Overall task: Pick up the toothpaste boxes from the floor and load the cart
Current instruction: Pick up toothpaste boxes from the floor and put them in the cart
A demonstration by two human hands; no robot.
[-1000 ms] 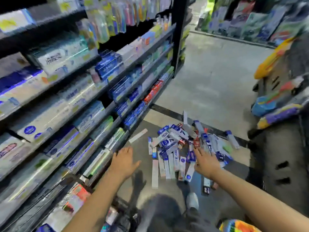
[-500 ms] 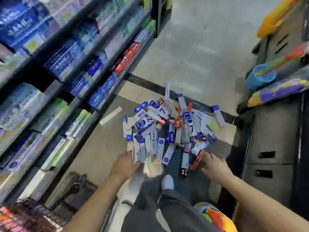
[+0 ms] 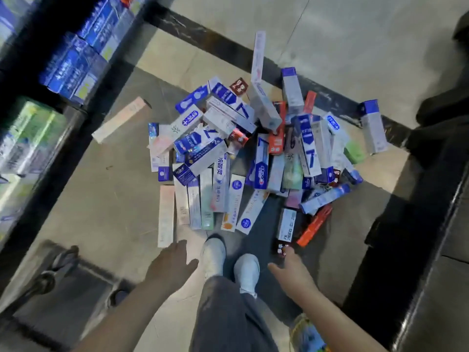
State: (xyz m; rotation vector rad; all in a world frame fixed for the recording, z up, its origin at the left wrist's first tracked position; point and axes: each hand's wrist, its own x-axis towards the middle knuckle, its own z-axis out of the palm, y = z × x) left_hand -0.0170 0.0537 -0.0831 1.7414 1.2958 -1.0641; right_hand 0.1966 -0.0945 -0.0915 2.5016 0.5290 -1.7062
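Observation:
A heap of toothpaste boxes (image 3: 243,153), mostly blue, white and red, lies on the tiled floor straight ahead of me. One pale pink box (image 3: 121,119) lies apart on the left. My left hand (image 3: 170,262) hangs open just below the near edge of the heap, close to a long pale box (image 3: 166,215). My right hand (image 3: 291,268) reaches forward with fingers spread, its fingertips at the dark end of a white box (image 3: 285,229). Neither hand holds anything. The cart's corner and wheel (image 3: 50,273) show at lower left.
Store shelves (image 3: 58,72) stocked with toothpaste line the left side. A dark display unit (image 3: 418,224) stands on the right. My two white shoes (image 3: 228,257) stand between my hands. A black stripe (image 3: 228,44) crosses the floor behind the heap.
My view has tilted down and come closer to the heap. Both hands have lowered to its near edge, and the right fingertips now reach a box.

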